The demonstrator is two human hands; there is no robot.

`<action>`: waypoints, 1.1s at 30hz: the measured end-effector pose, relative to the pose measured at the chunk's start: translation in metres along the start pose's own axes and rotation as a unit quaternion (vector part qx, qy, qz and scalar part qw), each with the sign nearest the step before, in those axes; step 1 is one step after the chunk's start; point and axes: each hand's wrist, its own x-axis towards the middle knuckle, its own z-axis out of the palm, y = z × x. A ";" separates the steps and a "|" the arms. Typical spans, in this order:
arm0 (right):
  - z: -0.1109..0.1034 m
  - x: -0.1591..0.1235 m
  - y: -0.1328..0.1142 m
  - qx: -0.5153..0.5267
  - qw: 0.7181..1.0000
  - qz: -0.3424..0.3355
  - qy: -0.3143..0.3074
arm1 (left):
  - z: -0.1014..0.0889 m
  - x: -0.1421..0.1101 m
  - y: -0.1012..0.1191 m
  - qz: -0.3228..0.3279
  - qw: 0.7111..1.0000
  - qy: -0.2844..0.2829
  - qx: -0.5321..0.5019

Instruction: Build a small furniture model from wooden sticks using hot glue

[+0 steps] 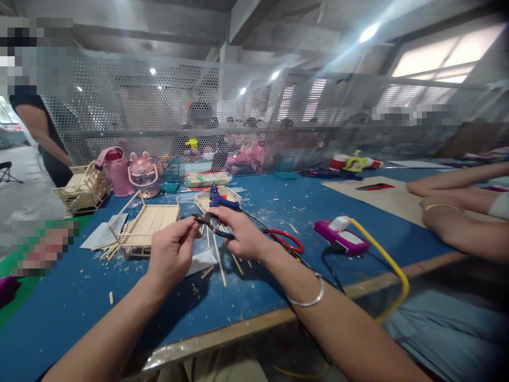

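Observation:
My right hand (242,231) is closed round a pair of small dark pliers (217,230), with the jaws pointing left. Fingers pinched, my left hand (175,246) is at the jaws; whatever it holds is too small or hidden to make out. Just behind my left hand stands a small bed-like frame (159,220) of thin wooden sticks. Loose sticks (219,260) lie on the blue table under my hands. A blue glue gun (222,200) rests beyond them on another small stick-built piece (202,197).
A purple power strip (342,237) with a yellow cable lies at right, near a red loop (288,240). A pink flask (115,172), a pink jar (143,175) and a stick model (81,188) stand back left. A co-worker's forearms (457,212) rest at right.

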 end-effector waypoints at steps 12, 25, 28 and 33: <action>0.020 0.000 0.010 -0.165 0.977 0.008 0.133 | -0.001 0.002 0.002 -0.066 0.998 -0.007 0.005; 0.005 0.004 -0.005 0.188 0.976 0.096 -0.051 | -0.002 0.006 -0.003 -0.063 0.997 -0.030 -0.040; 0.008 0.004 -0.008 0.332 0.923 0.159 -0.109 | -0.002 0.005 -0.003 -0.059 0.996 -0.037 -0.064; 0.014 0.003 -0.002 0.434 0.876 0.165 -0.131 | 0.000 0.004 -0.004 -0.081 0.991 -0.032 -0.106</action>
